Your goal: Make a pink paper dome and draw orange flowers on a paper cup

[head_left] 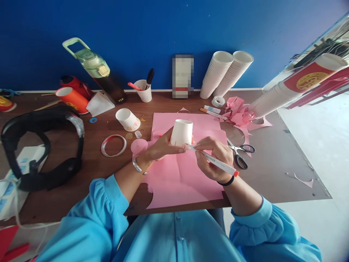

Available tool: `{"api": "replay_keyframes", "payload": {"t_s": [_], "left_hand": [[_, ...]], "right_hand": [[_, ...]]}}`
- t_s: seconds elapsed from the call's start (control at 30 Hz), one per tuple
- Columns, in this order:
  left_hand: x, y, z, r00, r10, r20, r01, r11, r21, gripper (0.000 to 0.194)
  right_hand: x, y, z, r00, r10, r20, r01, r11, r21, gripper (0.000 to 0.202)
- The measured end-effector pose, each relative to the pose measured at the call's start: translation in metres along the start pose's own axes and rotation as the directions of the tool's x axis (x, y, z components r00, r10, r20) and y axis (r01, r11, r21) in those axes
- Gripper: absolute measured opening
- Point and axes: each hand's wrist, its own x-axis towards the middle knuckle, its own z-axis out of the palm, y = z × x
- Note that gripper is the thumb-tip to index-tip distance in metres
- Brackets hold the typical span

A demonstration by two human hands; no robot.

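Note:
My left hand (163, 145) is wrapped round a white paper cup (182, 131), holding it tilted above the pink paper (180, 182). Short red strokes show along the cup's lower edge. In my right hand (214, 156) is a white marker pen (218, 163) with a red end, its tip at the cup near those strokes. Left of my hands, a second paper cup (127, 119) with orange and red drawing around its lower edge rests on the table. A pink paper disc (139, 146) lies by my left wrist.
Scissors (241, 154) and pink scraps (241, 112) lie to the right. Stacked cups (218, 72), a phone-like blurred item (182, 76), a cup of pens (144, 95) and a bottle (100, 76) line the wall. A black headband-like device (73, 156) and a tape ring (113, 145) are left.

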Motion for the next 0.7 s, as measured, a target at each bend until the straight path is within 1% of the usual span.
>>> {"api": "replay_keyframes", "payload": {"t_s": [0.23, 0.43, 0.7], "left_hand": [[-0.0002, 0.0019, 0.0004, 1.0, -0.001, 0.001, 0.001, 1.0, 0.019, 0.064], [0.0005, 0.0014, 0.0001, 1.0, -0.006, 0.003, 0.006, 1.0, 0.026, 0.065], [0.0, 0.0012, -0.0004, 1.0, 0.004, 0.024, -0.005, 0.999, 0.036, 0.061]], "right_hand": [[0.0002, 0.0008, 0.0001, 1.0, -0.017, 0.026, 0.017, 1.0, -0.011, 0.017], [0.0006, 0.0008, 0.0005, 0.999, -0.014, 0.039, 0.015, 1.0, -0.026, 0.017], [0.0001, 0.0014, 0.0017, 0.999, -0.017, 0.034, 0.017, 1.0, -0.012, 0.019]]}}
